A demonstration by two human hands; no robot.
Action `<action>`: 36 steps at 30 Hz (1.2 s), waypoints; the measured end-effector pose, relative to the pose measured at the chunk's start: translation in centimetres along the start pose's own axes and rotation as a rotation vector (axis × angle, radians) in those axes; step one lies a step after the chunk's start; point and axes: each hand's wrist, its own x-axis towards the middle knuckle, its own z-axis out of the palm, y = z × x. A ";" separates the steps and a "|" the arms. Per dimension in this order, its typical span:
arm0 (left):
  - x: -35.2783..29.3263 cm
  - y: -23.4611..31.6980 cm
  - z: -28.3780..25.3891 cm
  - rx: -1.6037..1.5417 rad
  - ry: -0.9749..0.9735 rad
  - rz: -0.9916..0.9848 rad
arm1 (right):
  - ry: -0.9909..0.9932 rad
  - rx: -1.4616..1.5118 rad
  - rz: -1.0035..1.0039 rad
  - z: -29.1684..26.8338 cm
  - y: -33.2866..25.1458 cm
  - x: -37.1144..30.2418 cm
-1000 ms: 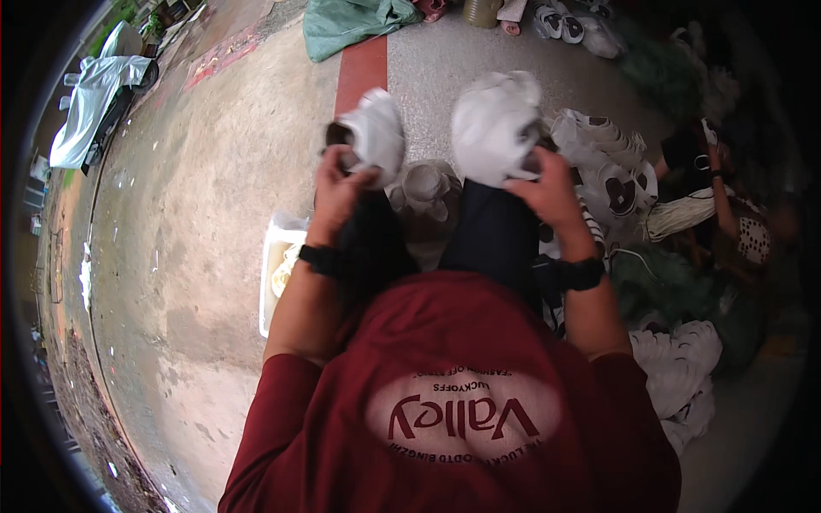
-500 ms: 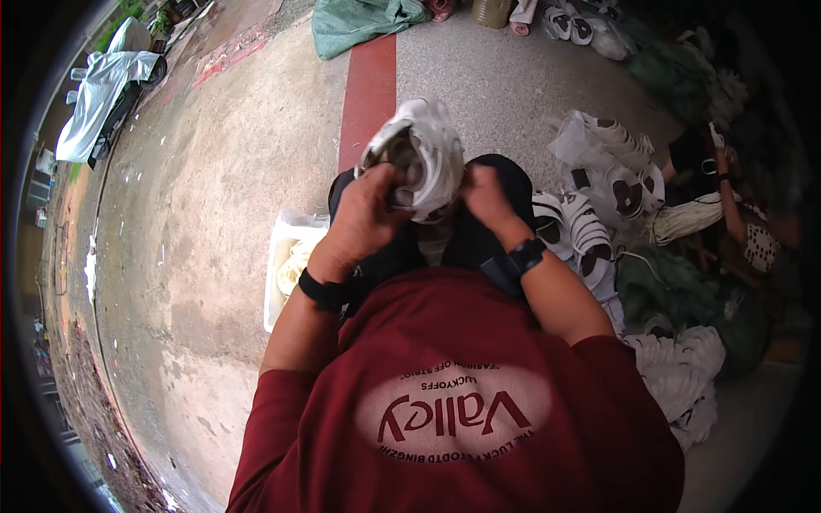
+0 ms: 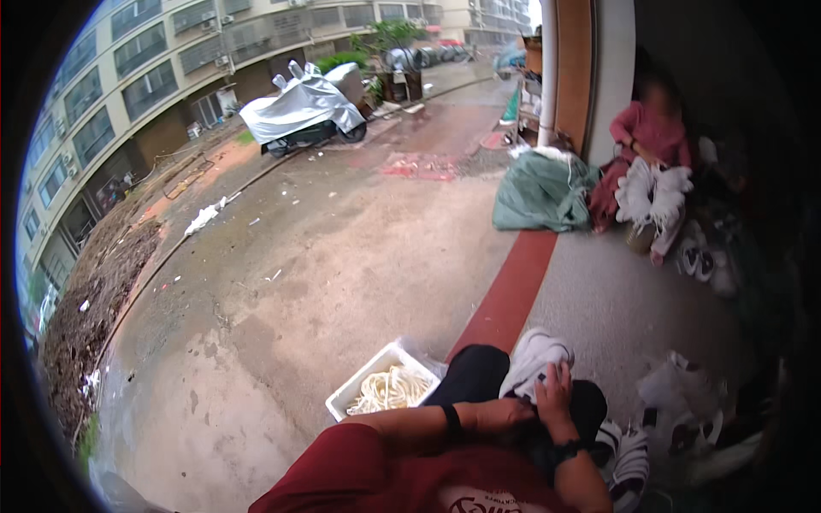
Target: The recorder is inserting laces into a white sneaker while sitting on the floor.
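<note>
A white sneaker rests on my lap, over my black trousers. My right hand lies on the shoe's near side, fingers curled against it. My left hand comes in from the left, a black band on its wrist, and grips the shoe's lower edge next to the right hand. Both hands are closed on the shoe. Its underside and whatever the fingers pinch are hidden.
A white tray of pale laces stands by my left knee. Black-and-white shoes and white shoes lie to my right. Farther off, a seated person handles white shoes beside a green sack. A covered vehicle stands across the wet concrete.
The view has swung up from my lap to the street. My hands had brought two shoes together; now only one white shoe shows, low on my lap in both hands.
</note>
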 end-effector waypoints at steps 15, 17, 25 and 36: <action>2.9 -4.8 0.3 0.364 0.273 -0.265 | 0.146 0.828 0.360 2.0 1.7 1.0; 3.4 -3.1 0.1 0.449 0.148 -0.342 | 0.243 0.248 0.143 2.5 1.2 0.6; 3.3 -3.4 1.9 0.398 0.234 -0.397 | -0.089 0.055 0.199 1.3 0.1 -0.1; 2.7 -5.6 2.5 -0.111 0.655 -0.279 | -0.230 -0.163 0.131 0.5 -1.5 0.3</action>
